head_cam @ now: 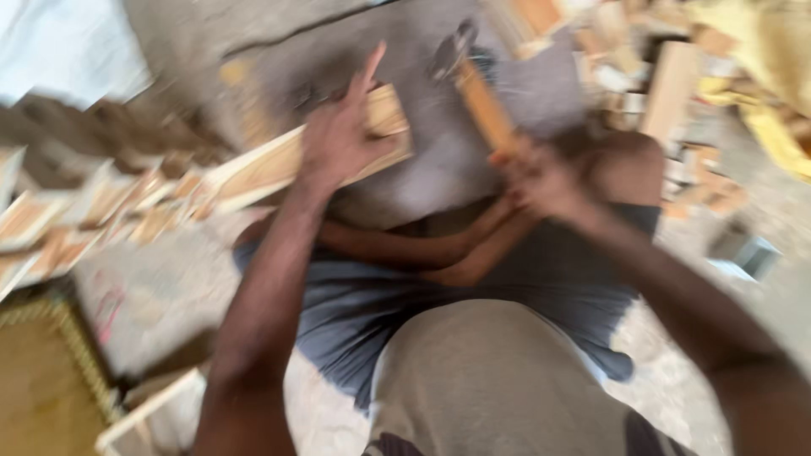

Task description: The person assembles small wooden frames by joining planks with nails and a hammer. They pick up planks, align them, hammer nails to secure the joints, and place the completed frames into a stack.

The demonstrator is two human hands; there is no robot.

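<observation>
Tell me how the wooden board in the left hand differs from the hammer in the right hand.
The wooden board is pale, flat and wide; the hammer has a narrow orange-brown handle with a dark head. The left hand presses on the board; the right hand grips the hammer's handle end. Both look blurred.

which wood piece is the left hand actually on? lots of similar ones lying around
The long pale wood strip slanting across the middle: the left hand presses its upper end. The loose wood pieces at left lie untouched; the right hand grips a hammer.
</observation>
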